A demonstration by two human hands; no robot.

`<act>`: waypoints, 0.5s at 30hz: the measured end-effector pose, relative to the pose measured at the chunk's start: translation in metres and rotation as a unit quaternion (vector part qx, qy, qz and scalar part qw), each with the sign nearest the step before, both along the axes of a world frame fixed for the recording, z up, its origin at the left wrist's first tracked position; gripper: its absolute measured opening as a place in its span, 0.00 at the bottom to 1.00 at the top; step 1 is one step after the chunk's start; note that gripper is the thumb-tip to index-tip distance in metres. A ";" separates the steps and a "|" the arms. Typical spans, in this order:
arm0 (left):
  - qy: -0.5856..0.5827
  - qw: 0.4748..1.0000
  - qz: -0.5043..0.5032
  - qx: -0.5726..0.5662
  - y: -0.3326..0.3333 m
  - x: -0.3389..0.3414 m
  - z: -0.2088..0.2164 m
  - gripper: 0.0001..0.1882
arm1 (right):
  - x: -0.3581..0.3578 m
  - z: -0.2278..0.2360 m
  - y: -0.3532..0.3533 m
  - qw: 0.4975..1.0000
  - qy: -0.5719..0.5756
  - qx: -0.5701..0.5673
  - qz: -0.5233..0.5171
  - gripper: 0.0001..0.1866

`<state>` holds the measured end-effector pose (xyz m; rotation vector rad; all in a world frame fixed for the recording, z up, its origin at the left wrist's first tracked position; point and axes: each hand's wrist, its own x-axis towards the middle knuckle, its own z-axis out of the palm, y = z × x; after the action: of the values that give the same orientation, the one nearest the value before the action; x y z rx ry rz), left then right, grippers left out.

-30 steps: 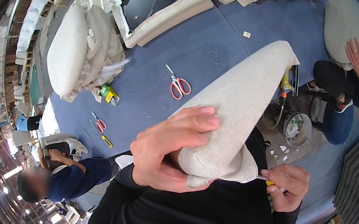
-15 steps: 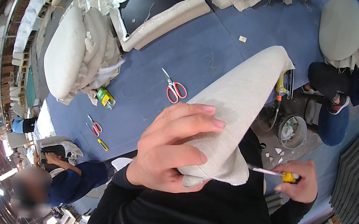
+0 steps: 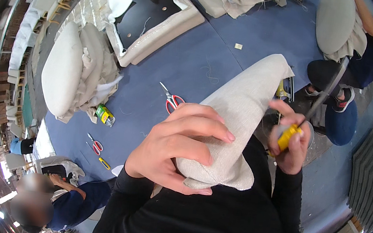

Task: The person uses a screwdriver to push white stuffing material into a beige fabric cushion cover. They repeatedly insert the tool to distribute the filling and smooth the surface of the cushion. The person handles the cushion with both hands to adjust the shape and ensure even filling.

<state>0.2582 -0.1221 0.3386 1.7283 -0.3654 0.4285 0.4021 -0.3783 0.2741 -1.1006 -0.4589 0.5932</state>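
A long beige fabric-covered cushion piece (image 3: pixel 251 96) lies slantwise in front of me, its narrow end pointing away to the right. My left hand (image 3: pixel 178 146) grips the near end, fingers bent over the cloth. Loose fabric folds hang beside that end. My right hand (image 3: pixel 293 147), a little blurred, is closed round the yellow handle of a screwdriver (image 3: pixel 328 92). Its long metal shaft points up and away to the right, apart from the cushion. Just left of the cushion lie red-handled scissors (image 3: pixel 170 99), partly covered by my left hand.
On the blue table (image 3: pixel 154 72) are stacked beige cushions (image 3: pixel 63 69), an upholstered frame (image 3: pixel 169 29), a green-yellow packet (image 3: pixel 105 115), smaller scissors (image 3: pixel 94 144) and a yellow-handled tool (image 3: pixel 104 163). A yellow-black tool (image 3: pixel 284 88) sits behind the cushion. Co-workers are at left and far right.
My right hand has lifted away from the cushion's near end, turning the screwdriver from pointing left at the cloth to pointing up and right. My left hand keeps its grip.
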 end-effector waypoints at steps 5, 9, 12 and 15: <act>0.029 0.990 -0.138 0.021 0.009 0.020 -0.001 0.31 | -0.001 0.000 0.018 0.999 0.015 -0.043 0.030 0.25; 0.036 0.986 -0.159 -0.018 -0.002 0.029 -0.007 0.34 | 0.003 -0.010 0.013 0.999 0.029 -0.029 -0.003 0.23; 0.025 0.987 -0.160 -0.020 -0.008 0.036 -0.010 0.33 | 0.004 -0.024 0.011 0.999 0.011 -0.016 -0.037 0.23; 0.017 0.988 -0.147 -0.035 -0.013 0.042 -0.013 0.33 | 0.003 -0.032 0.012 0.998 0.011 0.001 -0.063 0.22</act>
<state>0.2999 -0.1349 0.3257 1.5802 -0.5650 0.1953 0.4053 -0.3667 0.2425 -1.1123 -0.3688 0.4941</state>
